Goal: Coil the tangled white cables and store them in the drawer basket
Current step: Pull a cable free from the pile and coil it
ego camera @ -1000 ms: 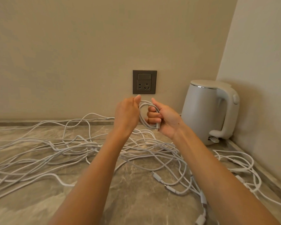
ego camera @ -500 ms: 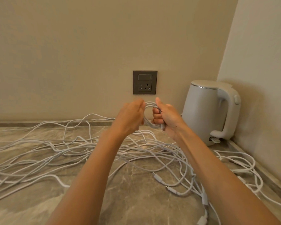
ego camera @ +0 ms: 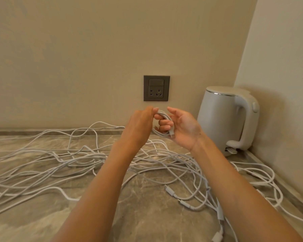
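A small coil of white cable hangs in the air in front of the wall socket. My right hand has its fingers curled through the coil, thumb raised, with a connector end at its palm. My left hand pinches the cable at the coil's top, its back toward me. Below both hands a big tangle of white cables sprawls over the stone counter. Loose connector ends lie near my right forearm. No drawer basket is in view.
A white electric kettle stands in the right corner against the wall. A grey wall socket sits just above my hands. More cable loops lie along the right wall's edge.
My right thumb has lifted off the coil and the palm has turned more toward me. My left hand has moved up to the coil's top.
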